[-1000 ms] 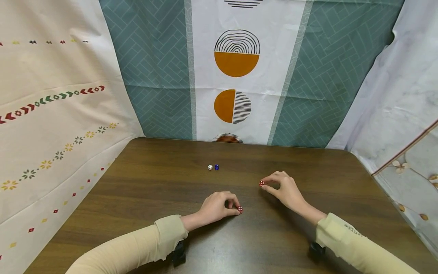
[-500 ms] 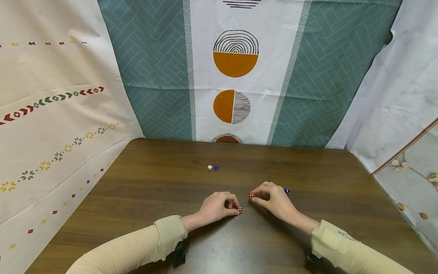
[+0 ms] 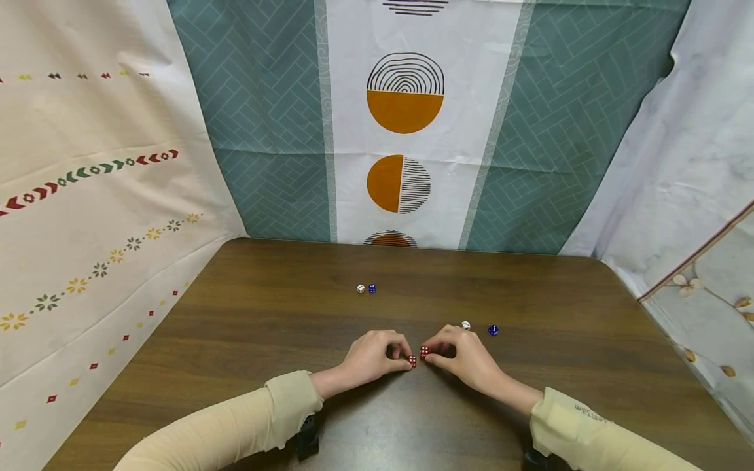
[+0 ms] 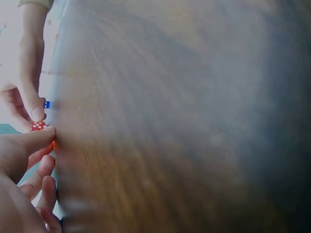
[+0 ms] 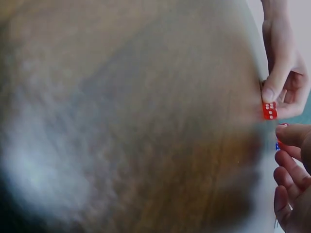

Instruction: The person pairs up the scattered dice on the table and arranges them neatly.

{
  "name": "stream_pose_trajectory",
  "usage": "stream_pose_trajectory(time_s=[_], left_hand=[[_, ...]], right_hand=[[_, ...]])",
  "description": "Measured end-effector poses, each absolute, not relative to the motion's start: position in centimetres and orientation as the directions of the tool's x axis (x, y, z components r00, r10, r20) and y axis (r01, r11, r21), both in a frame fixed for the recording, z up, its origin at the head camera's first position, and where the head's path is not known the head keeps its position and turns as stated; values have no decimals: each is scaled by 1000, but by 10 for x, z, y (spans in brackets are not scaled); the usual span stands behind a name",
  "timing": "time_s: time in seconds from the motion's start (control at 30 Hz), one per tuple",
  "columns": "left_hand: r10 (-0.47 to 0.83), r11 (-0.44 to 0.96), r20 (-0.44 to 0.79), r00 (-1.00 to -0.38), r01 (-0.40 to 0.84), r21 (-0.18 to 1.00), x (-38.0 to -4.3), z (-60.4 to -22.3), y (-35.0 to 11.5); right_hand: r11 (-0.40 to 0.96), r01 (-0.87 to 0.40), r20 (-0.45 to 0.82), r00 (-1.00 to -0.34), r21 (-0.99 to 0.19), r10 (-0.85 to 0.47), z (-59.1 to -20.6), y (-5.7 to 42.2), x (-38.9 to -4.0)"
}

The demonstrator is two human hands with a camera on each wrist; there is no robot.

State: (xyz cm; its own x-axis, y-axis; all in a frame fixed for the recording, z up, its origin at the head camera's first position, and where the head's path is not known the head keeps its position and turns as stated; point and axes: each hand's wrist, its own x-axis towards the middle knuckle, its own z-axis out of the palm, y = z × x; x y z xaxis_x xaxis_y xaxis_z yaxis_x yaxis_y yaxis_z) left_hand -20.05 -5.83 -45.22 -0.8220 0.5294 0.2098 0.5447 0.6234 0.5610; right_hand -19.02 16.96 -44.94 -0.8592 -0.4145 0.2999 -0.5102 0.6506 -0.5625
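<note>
Near the middle of the table, my left hand pinches a red die with white dots between thumb and fingers, low at the tabletop. Just to its right, my right hand pinches a second red die; a small gap parts the two dice. In the right wrist view the left hand's red die shows clearly, while the right hand's own die is mostly covered by its fingers. Behind the right hand sit a white die, partly hidden, and a blue die.
Farther back on the brown wooden table, another white die and another blue die lie side by side. Patterned cloths hang behind the table and along both sides.
My right hand has come left and nearer with its red die, up beside the left hand's die. The blue and white dice behind it have come into view. The left hand stays put.
</note>
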Motion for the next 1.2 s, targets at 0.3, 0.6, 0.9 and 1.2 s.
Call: stream_pose_trajectory(time_s=[0.3,0.6,0.9,1.2], left_hand=[[527,620,216,-822,546,563,-199,-452,-59],[518,621,206,-830,530,577,-200,-452,-59],[512,624,194,-836,518,585,-200,-453,-59],[521,612,199,-830,526,590,-201,-452,-59]], right_hand=[[668,-479,245,-875,-570,-418,-455,165,-185],[665,-469,242,-880,-581,-408,-457,163,-183],[661,-462,238,-883,-591,-404,-455,163,-181],[650,-460,235,-883,-605,-407,-457,163,-180]])
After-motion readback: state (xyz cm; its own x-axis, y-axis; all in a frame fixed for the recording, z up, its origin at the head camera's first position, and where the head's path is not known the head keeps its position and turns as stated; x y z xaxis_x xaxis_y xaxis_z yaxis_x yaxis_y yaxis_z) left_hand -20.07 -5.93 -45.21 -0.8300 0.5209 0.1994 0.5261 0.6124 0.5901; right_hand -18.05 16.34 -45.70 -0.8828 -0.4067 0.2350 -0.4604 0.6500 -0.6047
